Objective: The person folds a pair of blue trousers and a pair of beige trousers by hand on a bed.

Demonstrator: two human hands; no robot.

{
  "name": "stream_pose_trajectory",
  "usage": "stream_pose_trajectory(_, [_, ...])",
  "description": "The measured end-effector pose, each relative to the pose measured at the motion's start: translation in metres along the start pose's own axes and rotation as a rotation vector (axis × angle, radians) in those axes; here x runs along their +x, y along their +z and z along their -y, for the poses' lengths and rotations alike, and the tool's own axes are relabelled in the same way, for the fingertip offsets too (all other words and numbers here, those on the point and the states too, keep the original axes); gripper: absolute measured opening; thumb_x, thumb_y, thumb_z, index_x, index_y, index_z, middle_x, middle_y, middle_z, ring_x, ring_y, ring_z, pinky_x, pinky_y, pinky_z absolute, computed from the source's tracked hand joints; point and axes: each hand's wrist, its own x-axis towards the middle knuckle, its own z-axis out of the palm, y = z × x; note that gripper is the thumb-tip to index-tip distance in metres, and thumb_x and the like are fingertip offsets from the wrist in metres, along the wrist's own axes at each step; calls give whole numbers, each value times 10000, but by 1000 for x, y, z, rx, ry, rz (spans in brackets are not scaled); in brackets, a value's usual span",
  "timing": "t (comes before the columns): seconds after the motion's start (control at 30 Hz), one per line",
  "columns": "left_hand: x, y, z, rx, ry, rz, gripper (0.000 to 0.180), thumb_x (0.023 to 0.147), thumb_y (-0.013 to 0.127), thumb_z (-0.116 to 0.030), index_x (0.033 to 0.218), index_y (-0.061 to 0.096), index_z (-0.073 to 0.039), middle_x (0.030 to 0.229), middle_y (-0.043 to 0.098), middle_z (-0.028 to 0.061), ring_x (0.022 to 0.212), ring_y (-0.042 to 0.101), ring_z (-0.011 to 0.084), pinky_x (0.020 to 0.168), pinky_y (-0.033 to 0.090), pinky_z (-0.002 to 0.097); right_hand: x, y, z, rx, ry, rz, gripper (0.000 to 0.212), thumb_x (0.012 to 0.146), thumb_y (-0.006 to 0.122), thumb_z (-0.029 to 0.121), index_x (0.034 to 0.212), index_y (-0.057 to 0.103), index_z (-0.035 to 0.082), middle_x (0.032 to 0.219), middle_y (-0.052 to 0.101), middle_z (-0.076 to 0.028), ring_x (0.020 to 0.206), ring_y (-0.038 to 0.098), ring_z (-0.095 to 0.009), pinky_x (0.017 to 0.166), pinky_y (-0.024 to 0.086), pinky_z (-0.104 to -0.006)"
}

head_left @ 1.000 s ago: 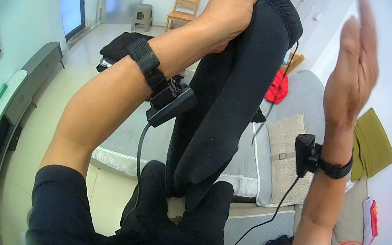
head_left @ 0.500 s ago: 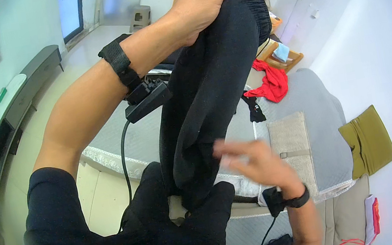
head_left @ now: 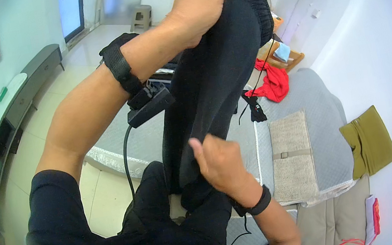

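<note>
A pair of black trousers (head_left: 219, 60) with a ribbed elastic waistband hangs upright in front of me, its lower part reaching my knees. My left hand (head_left: 201, 6) is closed on the waistband's near corner, holding it high up. Lower down, my right hand (head_left: 220, 163) rests against the trouser leg with its fingers curled round the cloth and its thumb pointing up; the fingertips are hidden. A thin black drawstring (head_left: 263, 71) dangles from the waistband. Each wrist wears a black strap, and a small black device with a cable is fixed at the left one.
A grey quilted mattress (head_left: 318, 116) lies beyond, bearing a beige woven cushion (head_left: 291, 158), a red garment (head_left: 275, 82) and a small black cloth (head_left: 256, 110). An olive cushion (head_left: 371, 141) leans by the white wall. At left stands a long grey cabinet (head_left: 26, 97); a stool (head_left: 141, 16) is farther back.
My right hand has moved left and closed from open fingers onto the trouser leg. My left hand has risen slightly with the waistband, and the drawstring now hangs in view.
</note>
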Motion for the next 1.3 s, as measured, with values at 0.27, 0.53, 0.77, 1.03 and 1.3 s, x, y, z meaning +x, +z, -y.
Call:
stream_pose_trajectory(0.27, [11,-31,3,-386,-145,92,224,1094,514,-197,1162,641,-25,989,692,68,889,653,137,773,547,282,-53,16,5,296,-283,305,82,976,657,121,963,630,44,676,536,-81,551,572,-269,542,475,-382])
stream_pose_trajectory(0.53, [2,-46,-6,-422,-128,238,309,1086,554,-244,1307,611,-36,1145,694,60,999,662,133,902,542,271,-11,-47,-42,203,57,95,242,965,639,59,1206,650,31,989,683,-182,801,685,-367,676,550,-426])
stream_pose_trajectory(0.77, [-2,-62,-1,-382,-5,382,366,1076,580,-297,1363,613,-72,1175,723,44,1028,714,109,884,596,201,14,-87,-66,243,276,-258,314,943,662,22,1254,630,-7,1064,697,-141,870,702,-247,732,571,-360])
stream_pose_trajectory(1.03, [-9,-59,-3,-572,-75,467,345,1072,593,-264,1344,618,-53,1172,727,43,1011,711,103,903,587,228,60,-125,-61,262,40,-109,766,836,729,2,1526,399,41,1409,603,-183,1317,587,-311,1058,488,-403])
stream_pose_trajectory(1.3, [-11,-69,-1,-582,-112,440,325,1082,576,-270,1325,619,-57,1164,724,35,1013,697,89,906,575,232,69,-127,-37,161,-110,-13,211,854,771,109,961,631,-8,845,597,-193,779,592,-373,675,476,-441])
